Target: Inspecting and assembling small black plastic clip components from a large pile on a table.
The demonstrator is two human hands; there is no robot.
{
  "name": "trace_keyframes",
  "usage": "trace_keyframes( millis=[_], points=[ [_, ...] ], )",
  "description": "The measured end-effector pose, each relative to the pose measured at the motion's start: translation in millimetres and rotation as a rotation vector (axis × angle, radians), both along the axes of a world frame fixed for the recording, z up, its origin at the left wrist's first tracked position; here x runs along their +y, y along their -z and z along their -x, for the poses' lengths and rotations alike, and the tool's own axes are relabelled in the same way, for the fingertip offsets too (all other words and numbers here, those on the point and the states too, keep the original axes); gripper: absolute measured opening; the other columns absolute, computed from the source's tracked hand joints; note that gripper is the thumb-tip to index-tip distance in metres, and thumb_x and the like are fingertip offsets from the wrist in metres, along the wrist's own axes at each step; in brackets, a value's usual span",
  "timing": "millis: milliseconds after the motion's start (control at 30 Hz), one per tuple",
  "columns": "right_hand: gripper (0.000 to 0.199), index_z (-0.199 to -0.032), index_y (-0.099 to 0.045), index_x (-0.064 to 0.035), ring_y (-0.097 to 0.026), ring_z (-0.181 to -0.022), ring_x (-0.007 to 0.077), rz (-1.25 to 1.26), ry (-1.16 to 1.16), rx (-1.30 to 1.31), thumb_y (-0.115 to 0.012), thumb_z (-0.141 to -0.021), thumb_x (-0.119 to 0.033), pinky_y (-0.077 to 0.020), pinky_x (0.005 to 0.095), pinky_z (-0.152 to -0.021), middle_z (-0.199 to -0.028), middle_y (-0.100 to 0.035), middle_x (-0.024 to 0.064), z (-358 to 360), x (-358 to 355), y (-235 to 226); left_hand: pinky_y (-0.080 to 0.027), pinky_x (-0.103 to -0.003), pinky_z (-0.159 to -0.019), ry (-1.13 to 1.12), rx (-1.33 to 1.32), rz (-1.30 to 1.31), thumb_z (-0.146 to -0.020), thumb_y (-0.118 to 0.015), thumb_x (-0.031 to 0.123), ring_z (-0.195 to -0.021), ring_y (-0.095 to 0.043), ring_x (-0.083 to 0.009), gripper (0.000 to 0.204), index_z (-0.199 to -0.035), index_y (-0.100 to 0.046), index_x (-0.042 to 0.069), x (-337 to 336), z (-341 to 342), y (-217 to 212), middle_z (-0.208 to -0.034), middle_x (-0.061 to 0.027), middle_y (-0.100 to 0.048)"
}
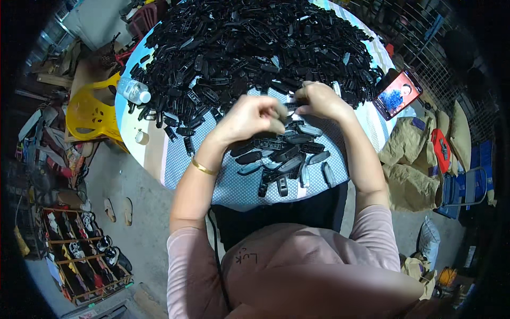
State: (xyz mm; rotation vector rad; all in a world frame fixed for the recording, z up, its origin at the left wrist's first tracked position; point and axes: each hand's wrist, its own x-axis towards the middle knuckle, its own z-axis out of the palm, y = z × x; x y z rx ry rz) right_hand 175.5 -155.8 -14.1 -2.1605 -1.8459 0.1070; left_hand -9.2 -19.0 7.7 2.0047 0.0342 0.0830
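Observation:
A big heap of small oblong black plastic pieces covers the far half of the round table. My left hand hovers at the heap's near edge with its fingers curled in. Motion blurs those fingertips, and whatever they hold does not show. Beside it on the right, my right hand pinches a small black plastic piece between thumb and fingers; most of that piece is hidden. Just below both hands lies a smaller, looser group of similar pieces, some with slots and some with a glossy grey face.
The round table has a patterned cloth. On its left are a plastic bottle and a small white cup. A phone leans at the right edge. A yellow chair, a shoe rack and brown sacks surround it.

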Motion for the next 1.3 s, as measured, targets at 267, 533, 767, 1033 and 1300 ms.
trace_keyframes(
  millis=[267, 533, 767, 1033, 1300],
  points=[
    [0.023, -0.086, -0.068, -0.0039, -0.062, -0.068, 0.0218, 0.351, -0.177, 0.343, -0.071, -0.068, -0.017, -0.0477, 0.0325, -0.064, -0.075, -0.066, 0.0120, 6, 2, -13, -0.048, -0.025, -0.067, -0.010, -0.016, 0.015, -0.081, -0.060, 0.012, -0.070, -0.059, -0.0091, 0.019, -0.096, -0.065, 0.002, -2, -10, 13, -0.081, -0.0047, -0.066],
    [0.021, -0.096, -0.065, -0.0008, -0.060, -0.071, 0.0116, -0.246, 0.081, 0.538, -0.062, -0.079, -0.012, -0.0485, 0.0261, -0.066, -0.080, -0.065, 0.0064, -25, 19, -18, -0.033, -0.040, -0.092, -0.218, -0.387, -0.929, -0.077, -0.057, 0.011, -0.113, -0.043, -0.0271, 0.038, -0.114, -0.053, 0.007, 12, -52, 65, -0.114, -0.0094, -0.053],
    [0.028, -0.098, -0.064, -0.0068, -0.059, -0.081, 0.0278, -0.622, 0.229, -0.334, -0.065, -0.077, -0.026, -0.0486, 0.0360, -0.070, -0.090, -0.063, 0.0096, -45, 89, -15, -0.037, -0.037, -0.084, -0.236, -0.402, -0.976, -0.071, -0.064, 0.010, -0.095, -0.050, -0.0253, 0.028, -0.098, -0.060, 0.006, 8, -46, 59, -0.093, -0.0085, -0.055],
    [0.020, -0.085, -0.062, -0.0018, -0.061, -0.072, 0.0305, -0.476, 0.372, -0.377, -0.059, -0.065, -0.007, -0.0506, 0.0378, -0.067, -0.077, -0.064, 0.0142, -44, 92, -5, -0.052, -0.025, -0.061, -0.443, -0.233, 0.463, -0.092, -0.044, 0.012, -0.072, -0.061, -0.0156, 0.036, -0.124, -0.041, -0.005, 20, -31, 37, -0.097, -0.0167, -0.059],
    [0.037, -0.115, -0.053, 0.0019, -0.062, -0.083, 0.0147, -0.584, 0.105, 1.220, -0.063, -0.081, -0.008, -0.0518, 0.0258, -0.072, -0.091, -0.062, 0.0078, 15, 41, -25, -0.054, -0.038, -0.075, -0.321, -0.246, 0.934, -0.087, -0.046, 0.006, -0.083, -0.062, -0.0254, 0.037, -0.121, -0.040, -0.005, 18, -26, 27, -0.100, -0.0165, -0.055]
  ],
)
